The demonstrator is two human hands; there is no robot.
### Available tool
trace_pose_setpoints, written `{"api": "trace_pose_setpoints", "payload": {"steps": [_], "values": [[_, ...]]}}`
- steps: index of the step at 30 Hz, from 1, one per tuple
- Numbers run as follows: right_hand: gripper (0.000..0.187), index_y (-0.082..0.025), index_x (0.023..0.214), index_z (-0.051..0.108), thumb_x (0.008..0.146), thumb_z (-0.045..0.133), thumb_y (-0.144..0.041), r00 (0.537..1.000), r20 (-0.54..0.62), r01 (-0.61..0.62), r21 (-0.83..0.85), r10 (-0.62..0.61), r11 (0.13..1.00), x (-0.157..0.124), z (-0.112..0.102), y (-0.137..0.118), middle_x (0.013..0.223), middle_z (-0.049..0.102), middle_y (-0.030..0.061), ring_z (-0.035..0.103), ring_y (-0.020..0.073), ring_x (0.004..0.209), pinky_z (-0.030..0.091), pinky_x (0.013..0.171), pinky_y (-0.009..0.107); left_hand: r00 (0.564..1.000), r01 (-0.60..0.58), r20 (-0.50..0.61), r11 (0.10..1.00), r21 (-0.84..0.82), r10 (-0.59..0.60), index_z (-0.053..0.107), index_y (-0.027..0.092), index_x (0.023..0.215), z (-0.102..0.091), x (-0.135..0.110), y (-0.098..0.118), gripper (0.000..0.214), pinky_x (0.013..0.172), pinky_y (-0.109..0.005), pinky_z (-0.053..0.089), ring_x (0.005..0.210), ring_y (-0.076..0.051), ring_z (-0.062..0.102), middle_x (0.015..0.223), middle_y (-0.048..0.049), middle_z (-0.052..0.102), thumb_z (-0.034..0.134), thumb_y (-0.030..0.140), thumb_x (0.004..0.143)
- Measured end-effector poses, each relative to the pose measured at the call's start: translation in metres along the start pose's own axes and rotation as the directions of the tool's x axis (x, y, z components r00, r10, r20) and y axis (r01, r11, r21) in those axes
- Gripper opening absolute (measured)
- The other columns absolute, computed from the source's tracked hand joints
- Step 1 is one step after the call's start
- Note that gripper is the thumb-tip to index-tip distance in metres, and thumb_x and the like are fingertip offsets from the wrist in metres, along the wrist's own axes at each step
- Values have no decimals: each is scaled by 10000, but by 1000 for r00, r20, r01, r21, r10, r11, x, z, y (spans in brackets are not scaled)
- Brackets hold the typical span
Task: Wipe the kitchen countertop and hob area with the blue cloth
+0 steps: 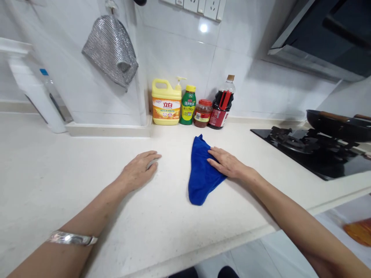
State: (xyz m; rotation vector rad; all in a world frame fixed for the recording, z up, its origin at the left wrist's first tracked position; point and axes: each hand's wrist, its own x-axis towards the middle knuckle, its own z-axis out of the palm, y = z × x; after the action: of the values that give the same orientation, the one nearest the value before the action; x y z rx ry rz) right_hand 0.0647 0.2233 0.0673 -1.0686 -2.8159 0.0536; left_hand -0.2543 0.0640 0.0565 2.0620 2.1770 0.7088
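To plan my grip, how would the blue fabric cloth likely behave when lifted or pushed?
The blue fabric cloth would probably hang floppy: it lies limp on the white countertop. It looks thin, so likely light. Pushed, it may bunch, being visibly rumpled.

A yellow jug (166, 103) stands by the tiled wall (176, 58) in a row with a green bottle (188, 106), a red-lidded jar (202, 115) and a dark bottle (222, 104) with a brown cap. A silvery mesh cloth (111, 50) hangs from a hook (111, 5) on the left — and at right a black pan (337, 129) sits on the stove (327, 164), below a dark range hood (324, 42).
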Motion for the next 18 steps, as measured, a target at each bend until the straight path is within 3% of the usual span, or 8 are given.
{"api": "trace_pose_setpoints", "payload": {"steps": [5, 8, 13, 18], "values": [[887, 30, 1516, 320, 973, 115, -641, 990, 18, -142, -54, 143, 988, 2, 8, -29, 1589, 302, 242, 249, 357, 1491, 217, 1232, 480, 1000, 5, 7, 1000, -1, -5, 596, 196, 1325, -3, -1, 5, 562, 1199, -433, 328, 1362, -242, 466, 1467, -64, 527, 331, 441, 894], [896, 41, 1526, 289, 978, 74, -635, 984, 28, -176, -67, 178, 982, 3, 13, -35, 1601, 258, 256, 201, 355, 1504, 188, 1237, 475, 1000, 27, 9, 1000, 14, -27, 597, 194, 1329, -2, -1, 8, 571, 1202, -433, 326, 1371, -243, 457, 1468, -64, 525, 314, 431, 894], [961, 13, 1547, 254, 946, 45, -707, 988, 18, -149, -60, 151, 987, 13, 22, -22, 1625, 196, 233, 125, 327, 1523, 133, 1248, 470, 999, 32, 11, 999, 14, -32, 596, 205, 1332, -1, 0, 8, 558, 1206, -435, 322, 1378, -243, 449, 1475, -52, 518, 316, 415, 897], [881, -52, 1563, 256, 963, 111, -680, 998, 8, -61, -26, 61, 998, 61, 24, 1, 1641, 205, 164, 157, 281, 1525, 128, 1255, 432, 1000, 23, 14, 1000, -4, -23, 598, 214, 1329, -1, 0, 6, 540, 1206, -438, 325, 1377, -240, 451, 1473, -43, 521, 334, 421, 906]]}}
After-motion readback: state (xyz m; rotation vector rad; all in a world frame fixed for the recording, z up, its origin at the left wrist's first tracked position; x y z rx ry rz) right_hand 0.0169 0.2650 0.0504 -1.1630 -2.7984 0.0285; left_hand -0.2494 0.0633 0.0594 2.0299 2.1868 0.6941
